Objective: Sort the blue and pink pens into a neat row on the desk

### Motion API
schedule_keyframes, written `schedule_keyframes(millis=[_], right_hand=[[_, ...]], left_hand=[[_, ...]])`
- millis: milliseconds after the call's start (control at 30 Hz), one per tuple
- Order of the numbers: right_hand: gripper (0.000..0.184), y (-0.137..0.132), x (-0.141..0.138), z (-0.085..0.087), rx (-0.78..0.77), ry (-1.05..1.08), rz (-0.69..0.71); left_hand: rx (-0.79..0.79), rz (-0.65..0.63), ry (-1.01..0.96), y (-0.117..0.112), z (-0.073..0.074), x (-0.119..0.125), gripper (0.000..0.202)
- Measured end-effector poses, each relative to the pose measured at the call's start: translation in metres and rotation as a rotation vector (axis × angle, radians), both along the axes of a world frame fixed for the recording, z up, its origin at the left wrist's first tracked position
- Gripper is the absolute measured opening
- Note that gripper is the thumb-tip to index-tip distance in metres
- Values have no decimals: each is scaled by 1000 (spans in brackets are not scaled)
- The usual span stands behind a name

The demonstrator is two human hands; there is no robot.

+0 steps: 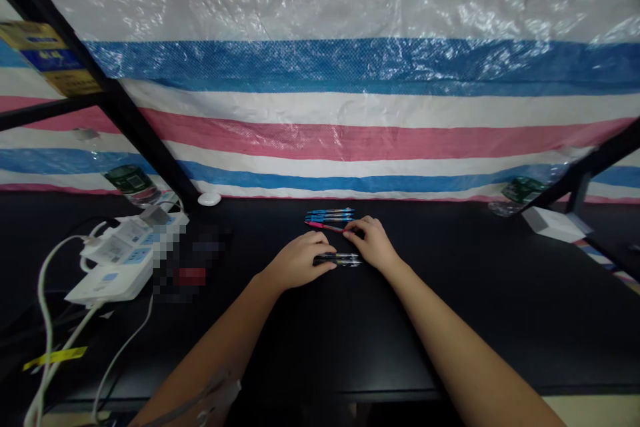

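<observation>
On a black table [320,320] my left hand [299,260] lies with its fingers curled over the left end of a clear-barrelled black pen [345,259]. My right hand [373,242] rests on the pen's right end, and its fingertips pinch the end of a red pen [324,226] lying just behind. Two or three blue pens [330,215] lie side by side a little farther back, untouched.
White power strips [125,250] with white cables [47,320] sit at the left. A small white round object [209,199] lies by the striped tarp [350,80]. Plastic bottles stand at the left [131,181] and right [520,190]. A white box [555,223] is at the right.
</observation>
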State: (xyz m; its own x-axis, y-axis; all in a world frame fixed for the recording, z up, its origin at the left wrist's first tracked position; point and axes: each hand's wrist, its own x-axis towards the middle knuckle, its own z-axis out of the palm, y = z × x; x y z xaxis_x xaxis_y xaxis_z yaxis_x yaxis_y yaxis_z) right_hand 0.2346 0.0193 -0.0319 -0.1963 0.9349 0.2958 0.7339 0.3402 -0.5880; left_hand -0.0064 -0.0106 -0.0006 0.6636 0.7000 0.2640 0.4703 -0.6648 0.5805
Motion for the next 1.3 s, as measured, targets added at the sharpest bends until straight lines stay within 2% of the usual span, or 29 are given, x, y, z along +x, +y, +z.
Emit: schedule_keyframes(millis=[200, 333, 400, 467, 500, 600, 667, 833, 900, 1000, 1100, 1233, 1300], right_hand=[[18, -4, 0, 7, 21, 78, 30], [23, -10, -1, 16, -25, 328, -15], [28, -14, -3, 21, -149, 536, 10], [30, -19, -6, 27, -280, 746, 76], [30, -21, -7, 29, -323, 831, 91], [28, -25, -12, 33, -412, 1004, 69], [29, -27, -15, 35, -457, 1073, 35], [38, -29, -16, 37, -524, 1087, 83], [38, -30, -16, 36, -473, 1011, 90], [33, -31, -17, 35, -318, 872, 91], [35, -34, -21, 36, -249, 853, 97], [42, -36, -24, 38, -450, 920, 175], [44, -36, -25, 38, -472, 896, 169]], left_hand=[[10, 8, 43, -2, 1, 0, 26], [-33, 72, -53, 1, 0, 2, 30], [-115, 200, -224, 4, 0, 4, 27], [-287, 343, -485, 8, 1, 6, 27], [-380, 374, -622, 10, 1, 6, 29], [-566, 342, -978, 13, 3, 7, 36], [-619, 303, -1109, 12, 4, 7, 37], [-660, 332, -1189, 11, 2, 11, 28], [-656, 369, -1221, 12, 0, 12, 25], [-639, 441, -1257, 14, -1, 12, 25], [-625, 472, -1300, 16, -1, 12, 26], [-646, 453, -1313, 15, -1, 14, 26], [-654, 451, -1307, 14, -2, 15, 27]])
